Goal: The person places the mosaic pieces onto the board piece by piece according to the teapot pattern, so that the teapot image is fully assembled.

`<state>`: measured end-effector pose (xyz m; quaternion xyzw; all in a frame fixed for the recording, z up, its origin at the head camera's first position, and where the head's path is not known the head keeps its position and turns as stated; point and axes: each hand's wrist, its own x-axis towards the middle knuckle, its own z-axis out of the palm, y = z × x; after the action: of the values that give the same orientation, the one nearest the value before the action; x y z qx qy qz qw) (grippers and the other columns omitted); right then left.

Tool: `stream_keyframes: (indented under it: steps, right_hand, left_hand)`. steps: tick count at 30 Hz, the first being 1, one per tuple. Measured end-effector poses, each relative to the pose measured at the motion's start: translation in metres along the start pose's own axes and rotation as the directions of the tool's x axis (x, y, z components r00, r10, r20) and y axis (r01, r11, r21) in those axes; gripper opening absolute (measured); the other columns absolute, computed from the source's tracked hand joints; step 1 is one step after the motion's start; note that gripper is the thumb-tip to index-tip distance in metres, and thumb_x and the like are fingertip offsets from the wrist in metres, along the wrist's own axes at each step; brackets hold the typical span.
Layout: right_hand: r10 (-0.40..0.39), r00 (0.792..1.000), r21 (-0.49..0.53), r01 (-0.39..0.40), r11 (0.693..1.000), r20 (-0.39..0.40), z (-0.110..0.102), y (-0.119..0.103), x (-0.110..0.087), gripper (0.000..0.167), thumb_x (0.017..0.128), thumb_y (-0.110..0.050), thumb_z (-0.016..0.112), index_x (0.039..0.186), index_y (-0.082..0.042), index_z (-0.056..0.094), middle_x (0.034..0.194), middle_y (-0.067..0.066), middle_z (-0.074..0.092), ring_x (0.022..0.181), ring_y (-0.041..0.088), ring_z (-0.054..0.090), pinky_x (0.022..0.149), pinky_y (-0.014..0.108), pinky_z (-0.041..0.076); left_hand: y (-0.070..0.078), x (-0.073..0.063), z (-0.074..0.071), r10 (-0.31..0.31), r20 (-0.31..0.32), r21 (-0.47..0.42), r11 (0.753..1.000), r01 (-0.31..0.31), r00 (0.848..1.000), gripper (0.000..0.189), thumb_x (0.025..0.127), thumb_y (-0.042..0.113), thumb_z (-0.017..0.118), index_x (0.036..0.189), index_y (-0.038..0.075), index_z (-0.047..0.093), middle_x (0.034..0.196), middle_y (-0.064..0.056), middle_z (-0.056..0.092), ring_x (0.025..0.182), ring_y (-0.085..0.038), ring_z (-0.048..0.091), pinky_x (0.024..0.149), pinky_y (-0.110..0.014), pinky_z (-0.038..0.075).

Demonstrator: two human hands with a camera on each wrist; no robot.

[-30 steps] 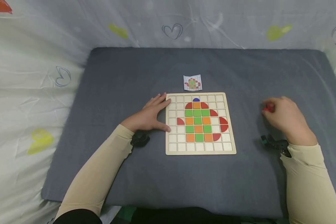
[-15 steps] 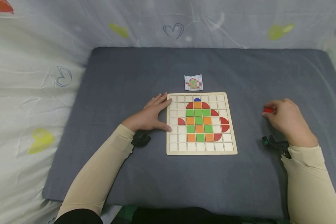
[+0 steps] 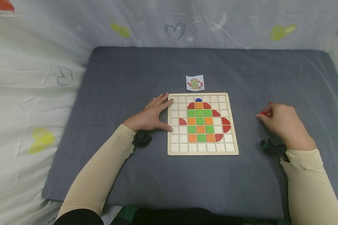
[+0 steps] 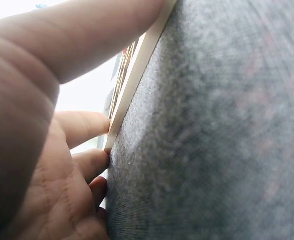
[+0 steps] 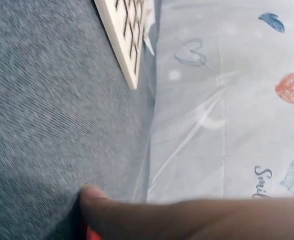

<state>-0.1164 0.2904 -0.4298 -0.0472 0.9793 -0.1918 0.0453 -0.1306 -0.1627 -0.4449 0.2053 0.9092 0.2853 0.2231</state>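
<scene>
A square wooden grid board [image 3: 202, 153] lies on the grey cloth, with green and orange squares, several red rounded pieces and one blue half-round piece in its cells. My left hand [image 3: 147, 117] rests at the board's left edge, thumb and fingers spread straight against the rim. In the left wrist view, those fingers [image 4: 87, 127] meet the board's side [image 4: 132, 85]. Well to the right of the board, my right hand [image 3: 284, 125] pinches a small red tile [image 3: 262, 113], mostly covered by the fingers. A bit of its red [image 5: 93, 234] shows under a finger in the right wrist view.
Just behind the board lies a small printed card [image 3: 195, 83] with a coloured grid pattern on it. The grey cloth [image 3: 146, 68] covers the table. A pale curtain [image 3: 146, 18] with printed hearts hangs along the back and left side.
My right hand has turned and come slightly down and to the left with the red tile, whose face is now mostly hidden. The left hand stays at the board.
</scene>
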Motion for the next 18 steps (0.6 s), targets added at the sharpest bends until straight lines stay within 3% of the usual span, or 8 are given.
stream_keyframes:
  steps: [4,7,11,14,18]
  right_hand:
    - [0.026,1.000,-0.005,-0.026,1.000,0.006,0.002,-0.011,0.000,0.024,0.091,-0.020,0.068,0.084,0.003,0.072,0.072,0.010,0.068,0.061,0.022,0.056,0.053,0.034,0.042]
    - [0.044,0.999,0.002,-0.044,0.999,-0.015,0.004,-0.027,-0.002,0.021,0.086,-0.020,0.065,0.076,-0.002,0.070,0.066,0.006,0.063,0.059,0.020,0.053,0.050,0.033,0.040]
    - [0.037,0.999,0.021,-0.036,0.999,-0.030,0.010,-0.054,-0.007,0.023,0.088,-0.023,0.068,0.081,-0.001,0.071,0.069,0.008,0.065,0.062,0.023,0.056,0.052,0.034,0.042]
    - [0.017,1.000,0.034,-0.017,0.999,0.017,0.016,-0.078,-0.011,0.027,0.090,-0.027,0.073,0.090,0.000,0.073,0.079,0.011,0.069,0.068,0.025,0.059,0.053,0.034,0.045]
    - [-0.020,0.995,0.041,0.017,0.999,0.094,0.024,-0.111,-0.017,0.027,0.092,-0.028,0.073,0.090,-0.001,0.072,0.075,0.009,0.062,0.066,0.024,0.055,0.049,0.033,0.042]
  left_hand:
    - [0.000,0.000,-0.001,0.000,0.005,0.001,1.000,0.000,1.000,0.123,0.078,0.048,0.093,0.170,0.017,0.018,0.178,-0.004,-0.004,0.163,-0.022,-0.011,0.132,-0.050,-0.003]
    - [0.000,0.000,-0.002,-0.004,0.011,0.003,1.000,0.004,1.000,0.122,0.078,0.047,0.093,0.170,0.017,0.018,0.178,-0.004,-0.004,0.163,-0.023,-0.011,0.132,-0.051,-0.003]
    - [0.001,0.000,-0.002,-0.013,0.016,0.006,1.000,0.013,1.000,0.123,0.078,0.048,0.093,0.170,0.017,0.018,0.178,-0.004,-0.003,0.163,-0.024,-0.011,0.131,-0.051,-0.003]
    - [0.002,0.000,-0.003,-0.015,0.017,0.009,1.000,0.015,1.000,0.123,0.078,0.048,0.093,0.170,0.017,0.018,0.178,-0.004,-0.003,0.163,-0.024,-0.011,0.132,-0.052,-0.003]
    - [0.001,-0.001,-0.002,-0.011,0.017,0.008,1.000,0.010,1.000,0.122,0.078,0.048,0.093,0.170,0.017,0.018,0.178,-0.004,-0.003,0.163,-0.024,-0.011,0.132,-0.052,-0.003]
